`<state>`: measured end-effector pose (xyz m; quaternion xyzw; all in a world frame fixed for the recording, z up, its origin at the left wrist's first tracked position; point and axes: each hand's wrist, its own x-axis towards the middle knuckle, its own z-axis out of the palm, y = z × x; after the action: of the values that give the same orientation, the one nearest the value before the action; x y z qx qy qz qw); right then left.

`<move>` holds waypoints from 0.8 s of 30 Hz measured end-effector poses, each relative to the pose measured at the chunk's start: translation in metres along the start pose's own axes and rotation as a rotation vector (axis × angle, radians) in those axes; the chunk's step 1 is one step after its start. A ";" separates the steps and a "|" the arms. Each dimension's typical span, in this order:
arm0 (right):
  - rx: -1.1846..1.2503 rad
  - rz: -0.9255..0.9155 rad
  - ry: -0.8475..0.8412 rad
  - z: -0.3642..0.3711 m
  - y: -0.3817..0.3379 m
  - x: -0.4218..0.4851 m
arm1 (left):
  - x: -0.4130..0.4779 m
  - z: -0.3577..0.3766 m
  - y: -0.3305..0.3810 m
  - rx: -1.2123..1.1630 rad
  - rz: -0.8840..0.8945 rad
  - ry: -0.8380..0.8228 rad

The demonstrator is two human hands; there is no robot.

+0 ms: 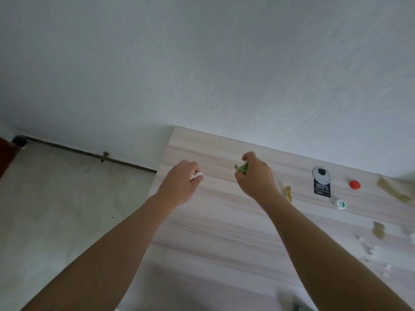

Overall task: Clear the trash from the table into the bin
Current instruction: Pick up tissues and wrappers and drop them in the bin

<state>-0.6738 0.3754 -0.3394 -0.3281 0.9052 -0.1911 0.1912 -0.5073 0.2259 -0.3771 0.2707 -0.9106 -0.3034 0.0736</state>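
A white scrap (pixel 197 175) is pinched in the left hand's (pixel 179 182) curled fingers, and a green scrap (pixel 241 169) is gripped in the right hand (pixel 256 178). Well right of those fingers, a black tag (pixel 322 182), red cap (pixel 354 184) and white crumbs (pixel 370 250) are yet to be cleared from the table (pixel 213 221). No bin is seen.

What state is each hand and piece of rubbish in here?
Left hand: pinching a white scrap.
Right hand: gripping a green scrap.
Red cap: lying on the table, untouched.
Green-and-white cap: lying on the table.
Black hang tag: flat on the table.
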 end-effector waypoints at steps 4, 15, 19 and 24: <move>-0.027 0.013 0.059 -0.017 -0.018 -0.035 | -0.014 -0.026 0.013 -0.014 0.057 0.028; -0.063 0.036 0.262 -0.055 -0.039 -0.125 | -0.046 -0.074 0.051 -0.053 0.198 0.055; -0.093 0.048 0.318 -0.075 -0.036 -0.161 | -0.061 -0.084 0.074 -0.045 0.260 0.067; -0.081 0.071 0.383 -0.102 -0.020 -0.203 | -0.084 -0.086 0.115 0.016 0.328 0.083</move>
<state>-0.5668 0.5189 -0.1976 -0.2612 0.9429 -0.2066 0.0086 -0.4620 0.3036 -0.2370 0.1316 -0.9411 -0.2686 0.1575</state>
